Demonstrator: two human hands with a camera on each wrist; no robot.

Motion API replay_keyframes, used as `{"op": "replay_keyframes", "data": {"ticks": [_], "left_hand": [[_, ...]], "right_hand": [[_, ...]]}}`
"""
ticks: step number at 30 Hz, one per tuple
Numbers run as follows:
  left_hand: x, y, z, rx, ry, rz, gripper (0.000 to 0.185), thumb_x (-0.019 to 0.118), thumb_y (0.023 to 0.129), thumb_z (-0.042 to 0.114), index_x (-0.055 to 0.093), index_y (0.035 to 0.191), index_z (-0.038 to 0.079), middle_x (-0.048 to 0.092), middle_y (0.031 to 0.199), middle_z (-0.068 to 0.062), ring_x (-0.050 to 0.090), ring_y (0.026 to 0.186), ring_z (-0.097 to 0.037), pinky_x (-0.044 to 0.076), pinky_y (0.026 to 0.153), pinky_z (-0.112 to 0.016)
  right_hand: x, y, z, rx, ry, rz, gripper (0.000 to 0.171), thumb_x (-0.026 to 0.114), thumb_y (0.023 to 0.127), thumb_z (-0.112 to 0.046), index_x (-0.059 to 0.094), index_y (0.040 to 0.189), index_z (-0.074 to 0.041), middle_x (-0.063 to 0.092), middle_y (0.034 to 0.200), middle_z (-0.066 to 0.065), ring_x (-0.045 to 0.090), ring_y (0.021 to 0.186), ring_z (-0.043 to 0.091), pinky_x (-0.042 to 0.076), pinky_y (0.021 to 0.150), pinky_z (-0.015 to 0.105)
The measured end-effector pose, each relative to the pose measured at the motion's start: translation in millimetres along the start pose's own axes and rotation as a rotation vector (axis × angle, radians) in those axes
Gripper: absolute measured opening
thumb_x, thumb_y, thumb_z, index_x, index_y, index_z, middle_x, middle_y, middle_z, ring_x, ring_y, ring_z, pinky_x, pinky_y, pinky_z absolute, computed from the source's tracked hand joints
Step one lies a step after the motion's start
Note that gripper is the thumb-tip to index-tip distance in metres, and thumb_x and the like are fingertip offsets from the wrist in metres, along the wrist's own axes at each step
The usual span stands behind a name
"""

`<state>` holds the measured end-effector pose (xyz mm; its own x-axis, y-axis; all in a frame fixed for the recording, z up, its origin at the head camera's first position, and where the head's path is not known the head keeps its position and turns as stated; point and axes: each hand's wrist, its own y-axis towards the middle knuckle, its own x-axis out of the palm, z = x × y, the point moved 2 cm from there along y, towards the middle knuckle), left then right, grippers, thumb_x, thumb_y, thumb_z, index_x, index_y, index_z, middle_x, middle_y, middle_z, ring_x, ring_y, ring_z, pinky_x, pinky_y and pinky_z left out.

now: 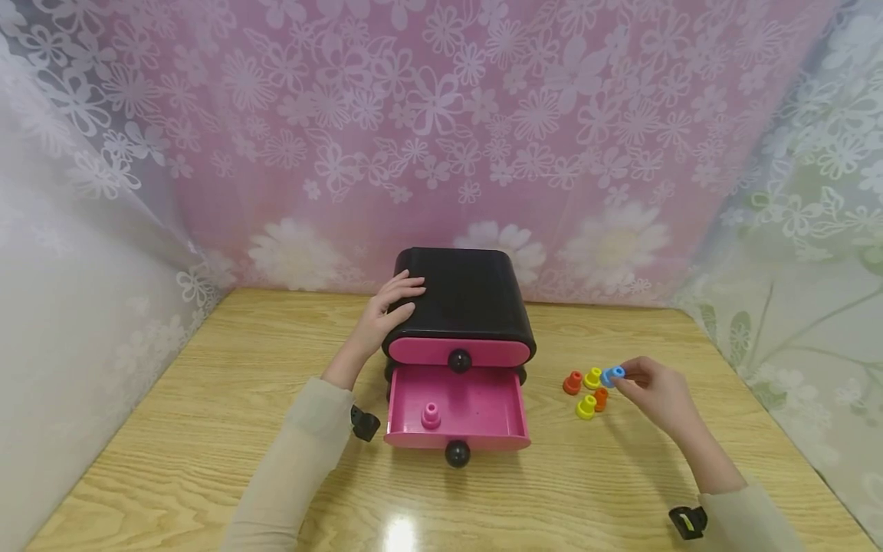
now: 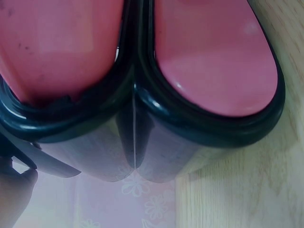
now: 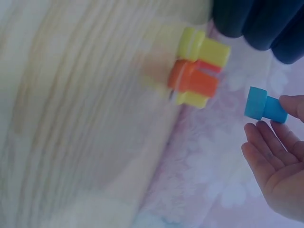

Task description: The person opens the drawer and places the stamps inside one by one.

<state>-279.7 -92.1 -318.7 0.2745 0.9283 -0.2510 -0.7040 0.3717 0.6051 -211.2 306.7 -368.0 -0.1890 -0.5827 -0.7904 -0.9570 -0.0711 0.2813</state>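
Right hand (image 1: 655,395): fingers pinch the blue peg (image 1: 611,376), up off the table (image 1: 593,483), beside red (image 1: 572,384), orange (image 1: 601,399) and yellow pegs (image 1: 586,407)!
Left hand (image 1: 375,322): fingers loose, resting on the black cabinet (image 1: 469,291).
Open drawer (image 1: 479,406): pink peg (image 1: 431,415) inside, upright.

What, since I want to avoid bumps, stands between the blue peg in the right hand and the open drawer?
Low down, a yellow peg and the red peg stand left of the blue peg, then the open drawer's side wall; above them, nothing visible blocks.
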Motion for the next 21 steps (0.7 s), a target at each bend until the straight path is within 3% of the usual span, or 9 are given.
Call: {"op": "replay_keyframes", "data": {"ticks": [13, 21], "left_hand": [[0.4, -0.2, 0.3, 0.002, 0.002, 0.004, 0.03, 0.043, 0.084, -0.011, 0.048, 0.113, -0.019, 0.038, 0.126, -0.032, 0.014, 0.129, -0.037, 0.011, 0.103, -0.049], [1.0, 0.4, 0.9, 0.0, 0.007, 0.0, 0.03, 0.043, 0.084, -0.01, 0.049, 0.113, -0.019, 0.039, 0.127, -0.031, 0.014, 0.129, -0.037, 0.01, 0.103, -0.048]], "right_hand": [[7.8, -21.2, -54.0, -0.177, 0.065, 0.048, 0.015, 0.068, 0.075, -0.004, 0.061, 0.088, -0.002, 0.065, 0.084, 0.008, 0.063, 0.081, 0.03, 0.05, 0.068, 0.039], [13.3, -30.1, -81.1, -0.253, 0.103, 0.017, 0.014, 0.071, 0.073, -0.008, 0.063, 0.085, -0.011, 0.063, 0.082, -0.007, 0.062, 0.079, 0.013, 0.051, 0.07, 0.033]]}}
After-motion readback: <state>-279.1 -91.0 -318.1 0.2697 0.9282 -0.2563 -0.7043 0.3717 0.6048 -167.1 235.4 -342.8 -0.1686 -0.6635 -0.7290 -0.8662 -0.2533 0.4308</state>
